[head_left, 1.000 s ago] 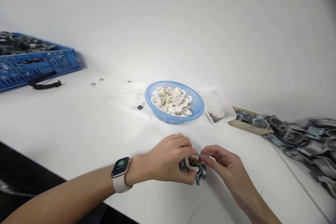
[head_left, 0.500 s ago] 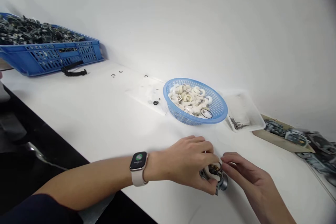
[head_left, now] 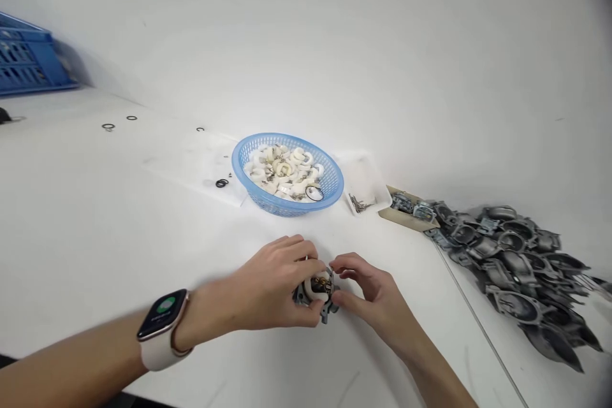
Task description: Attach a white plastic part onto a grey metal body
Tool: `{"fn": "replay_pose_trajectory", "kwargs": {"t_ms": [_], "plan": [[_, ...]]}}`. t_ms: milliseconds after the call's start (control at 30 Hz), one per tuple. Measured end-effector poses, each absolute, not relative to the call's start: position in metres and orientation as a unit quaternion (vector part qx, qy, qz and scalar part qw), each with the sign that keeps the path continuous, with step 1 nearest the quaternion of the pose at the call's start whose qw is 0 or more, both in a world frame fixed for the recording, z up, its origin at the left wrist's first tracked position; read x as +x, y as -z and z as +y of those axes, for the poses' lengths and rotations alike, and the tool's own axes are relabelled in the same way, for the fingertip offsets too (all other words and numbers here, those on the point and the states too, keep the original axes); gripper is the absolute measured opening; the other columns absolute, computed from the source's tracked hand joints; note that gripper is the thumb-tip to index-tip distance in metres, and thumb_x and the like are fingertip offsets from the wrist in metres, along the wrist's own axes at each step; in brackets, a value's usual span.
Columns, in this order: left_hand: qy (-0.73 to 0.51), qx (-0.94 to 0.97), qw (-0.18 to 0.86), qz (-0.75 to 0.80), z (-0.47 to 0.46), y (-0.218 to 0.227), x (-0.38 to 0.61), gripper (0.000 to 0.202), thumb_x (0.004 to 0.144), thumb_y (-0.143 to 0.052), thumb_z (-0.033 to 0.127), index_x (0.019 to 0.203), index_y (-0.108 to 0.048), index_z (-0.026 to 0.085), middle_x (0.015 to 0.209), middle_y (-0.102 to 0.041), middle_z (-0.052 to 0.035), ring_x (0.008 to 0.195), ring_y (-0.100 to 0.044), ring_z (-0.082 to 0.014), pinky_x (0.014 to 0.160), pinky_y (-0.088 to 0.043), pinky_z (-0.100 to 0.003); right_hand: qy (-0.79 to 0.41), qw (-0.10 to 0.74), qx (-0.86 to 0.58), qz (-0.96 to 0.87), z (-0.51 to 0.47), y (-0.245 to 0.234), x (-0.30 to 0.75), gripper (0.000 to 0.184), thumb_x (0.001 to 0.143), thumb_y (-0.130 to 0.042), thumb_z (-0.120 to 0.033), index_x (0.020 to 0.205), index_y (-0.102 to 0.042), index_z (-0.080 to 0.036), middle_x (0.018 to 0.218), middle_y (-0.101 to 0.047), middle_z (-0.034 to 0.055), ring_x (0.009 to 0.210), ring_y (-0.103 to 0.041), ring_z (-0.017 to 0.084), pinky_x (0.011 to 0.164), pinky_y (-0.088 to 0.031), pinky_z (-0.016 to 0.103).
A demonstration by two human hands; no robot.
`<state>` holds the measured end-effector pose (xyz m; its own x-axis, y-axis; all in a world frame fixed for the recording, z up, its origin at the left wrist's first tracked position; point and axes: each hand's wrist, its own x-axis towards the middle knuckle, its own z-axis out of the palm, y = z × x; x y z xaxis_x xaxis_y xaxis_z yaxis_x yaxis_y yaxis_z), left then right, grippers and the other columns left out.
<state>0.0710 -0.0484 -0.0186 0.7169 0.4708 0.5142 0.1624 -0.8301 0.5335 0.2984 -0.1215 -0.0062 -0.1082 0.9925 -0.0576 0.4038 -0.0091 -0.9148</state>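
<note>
Between my two hands, low on the white table, is a small grey metal housing (head_left: 326,313). A white plastic ring (head_left: 315,296) sits on it, and brass-coloured bits show inside the ring. My left hand (head_left: 268,284), with a watch on the wrist, is closed round the ring and the housing's left side, thumb in front and fingers behind. On the other side, my right hand (head_left: 373,293) grips the housing's right edge between thumb and fingertips. My fingers hide part of the housing.
Beyond my hands stands a blue basket (head_left: 287,207) of white rings. Beside it are a white tray (head_left: 382,199) with metal pins and a cardboard box (head_left: 406,219) of parts. Grey castings (head_left: 511,268) are heaped at right, black O-rings (head_left: 222,183) lie left, and a blue crate (head_left: 38,70) stands far left.
The view has swung right, bringing the heap of castings into sight. My right hand has turned and now holds the housing's right side with thumb and fingers apart round it. My left hand keeps its grip.
</note>
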Motion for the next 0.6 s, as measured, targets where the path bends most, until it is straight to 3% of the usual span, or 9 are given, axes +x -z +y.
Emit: {"fn": "replay_pose_trajectory", "kwargs": {"t_ms": [600], "plan": [[-0.36, 0.89, 0.225, 0.165, -0.0479, 0.0193, 0.0719, 0.027, 0.077, -0.069, 0.019, 0.104, -0.07, 0.018, 0.092, -0.066, -0.0047, 0.075, -0.055, -0.0168, 0.069, -0.049, -0.032, -0.414, 0.362, -0.569, -0.611, -0.1271, 0.0037, 0.2951, 0.028, 0.086, -0.076, -0.031, 0.114, -0.071, -0.033, 0.114, -0.067, 0.0018, 0.108, -0.058, 0.025, 0.1, -0.044, 0.041]]}}
